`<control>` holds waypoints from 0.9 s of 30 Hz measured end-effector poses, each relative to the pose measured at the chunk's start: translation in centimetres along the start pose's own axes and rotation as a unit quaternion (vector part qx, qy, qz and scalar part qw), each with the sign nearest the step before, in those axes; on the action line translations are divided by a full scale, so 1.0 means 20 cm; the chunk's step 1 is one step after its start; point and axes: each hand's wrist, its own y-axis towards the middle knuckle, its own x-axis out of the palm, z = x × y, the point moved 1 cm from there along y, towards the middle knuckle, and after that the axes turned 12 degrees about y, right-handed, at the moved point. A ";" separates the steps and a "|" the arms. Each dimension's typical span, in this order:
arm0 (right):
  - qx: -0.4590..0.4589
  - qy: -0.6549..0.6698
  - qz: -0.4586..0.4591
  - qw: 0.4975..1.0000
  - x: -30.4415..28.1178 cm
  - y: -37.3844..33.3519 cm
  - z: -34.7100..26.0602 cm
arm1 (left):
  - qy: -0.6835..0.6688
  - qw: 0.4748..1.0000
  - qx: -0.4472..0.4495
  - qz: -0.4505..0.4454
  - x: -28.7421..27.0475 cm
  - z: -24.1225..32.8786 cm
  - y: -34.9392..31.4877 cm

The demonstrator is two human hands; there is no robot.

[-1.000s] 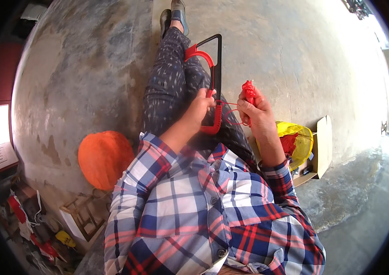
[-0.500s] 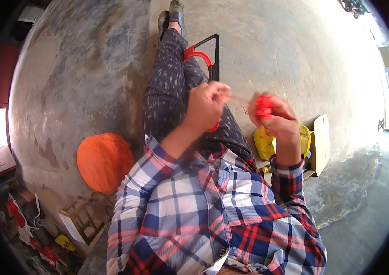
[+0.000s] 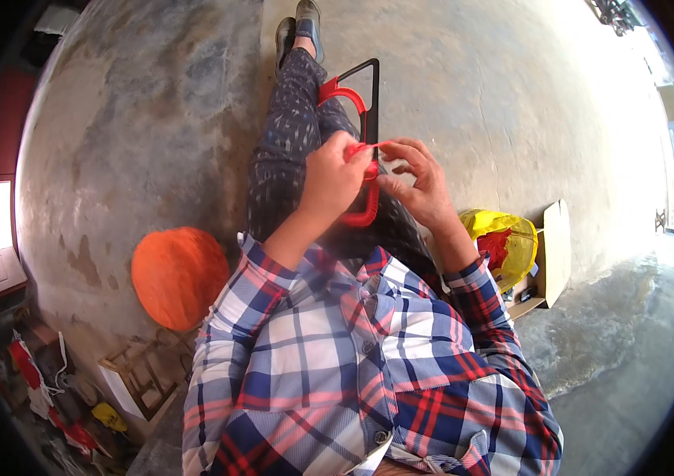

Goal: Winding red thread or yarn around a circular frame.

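My left hand [image 3: 335, 179] is closed around a small red bundle [image 3: 355, 151] above my thighs; its fingers cover most of the bundle. From there a short red strand [image 3: 377, 145] runs to the fingertips of my right hand [image 3: 419, 186], whose fingers are bent, with the thumb lower down. Below and behind the hands, a black frame with red curved parts [image 3: 374, 95], shaped like a hacksaw, lies along my legs. Its lower red loop [image 3: 365, 214] shows beneath my left hand, while the hands hide its middle.
To my right, a yellow bag [image 3: 523, 246] with red material inside stands by an open cardboard box [image 3: 557, 250]. An orange rounded thing [image 3: 178, 278] sits on the concrete floor to my left. Nearer are a wooden frame [image 3: 142, 377] and assorted red, white and yellow items [image 3: 43, 381].
My right hand has moved left, close to my left hand. The red bundle, earlier in the right hand, now shows at the left. The strand between them is shorter; the yellow bag is more exposed.
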 end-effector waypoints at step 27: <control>0.271 0.478 0.063 0.833 -0.24 -0.30 0.02 | 0.059 0.966 0.225 -0.110 0.03 0.09 -0.09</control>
